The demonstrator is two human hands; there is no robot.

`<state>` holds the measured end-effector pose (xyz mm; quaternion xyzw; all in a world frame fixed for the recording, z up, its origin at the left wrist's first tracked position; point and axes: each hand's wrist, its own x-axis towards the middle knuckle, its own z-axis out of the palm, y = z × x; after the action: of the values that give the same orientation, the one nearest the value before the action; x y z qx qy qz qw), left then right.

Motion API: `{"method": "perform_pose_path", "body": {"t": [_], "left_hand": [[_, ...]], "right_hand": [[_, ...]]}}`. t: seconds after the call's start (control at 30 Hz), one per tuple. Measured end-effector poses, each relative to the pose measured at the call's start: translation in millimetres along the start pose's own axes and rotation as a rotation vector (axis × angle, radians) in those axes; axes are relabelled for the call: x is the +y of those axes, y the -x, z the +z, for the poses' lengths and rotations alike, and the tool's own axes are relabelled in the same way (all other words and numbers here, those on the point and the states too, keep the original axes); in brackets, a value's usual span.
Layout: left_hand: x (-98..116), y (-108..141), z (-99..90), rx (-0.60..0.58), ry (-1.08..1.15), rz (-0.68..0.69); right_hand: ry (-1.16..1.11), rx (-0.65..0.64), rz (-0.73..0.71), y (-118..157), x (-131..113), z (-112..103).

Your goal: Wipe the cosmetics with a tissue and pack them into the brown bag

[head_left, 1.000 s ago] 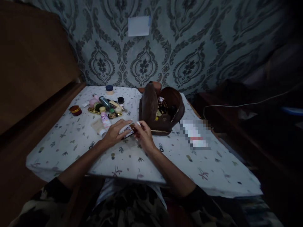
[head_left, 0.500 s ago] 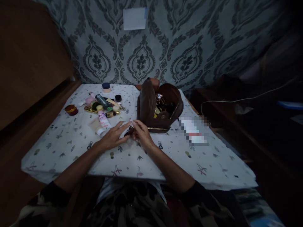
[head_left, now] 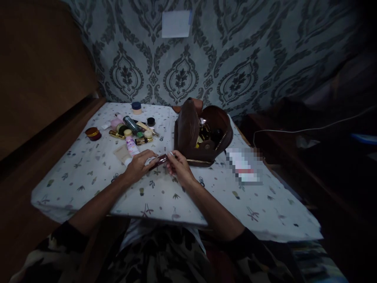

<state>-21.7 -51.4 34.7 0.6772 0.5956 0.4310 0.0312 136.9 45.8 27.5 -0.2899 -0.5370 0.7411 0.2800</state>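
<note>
Between my two hands, just above the cloth, is a small glossy dark-brown container [head_left: 160, 160]; its exact kind is unclear. My left hand [head_left: 139, 166] is closed around its left end, with something whitish by the fingers. At the other end, the fingers of my right hand [head_left: 181, 169] are pinched together against it, with a small white bit at their tips. Close beyond my left hand lie a beige tube [head_left: 121, 154] and a white-and-purple tube [head_left: 132, 146]. Behind my right hand stands an open brown bag [head_left: 187, 127] with various small items inside.
A patterned white cloth [head_left: 173, 204] covers the table. Cosmetics lie at the back left, including a dark green bottle [head_left: 131, 125], a gold tube [head_left: 116, 135], a blue-lidded jar [head_left: 136, 108] and a red-brown jar [head_left: 93, 134]. Right of the bag is a blurred-out packet [head_left: 243, 165].
The white piece at my fingertips shows less, and more of the brown container is visible. My hands are slightly farther apart. The whole view has shifted a little.
</note>
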Motion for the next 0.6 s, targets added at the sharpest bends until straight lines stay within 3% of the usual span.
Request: {"method": "perform_pose_path", "body": {"t": [0.13,0.4,0.6], "left_hand": [[-2.5,-2.0,-1.8,-0.013,0.007,-0.038],[-5.4,6.4,2.0,-0.236,-0.085,0.077],[-10.5,6.5,6.3,-0.119,0.061,0.027]], "right_hand": [[0.046,-0.009,0.008,4.1,-3.0,3.6],[0.032,0.029,0.001,2.8,-0.9,2.8],[-0.027,-0.045,-0.062,1.2,-3.9,0.9]]}}
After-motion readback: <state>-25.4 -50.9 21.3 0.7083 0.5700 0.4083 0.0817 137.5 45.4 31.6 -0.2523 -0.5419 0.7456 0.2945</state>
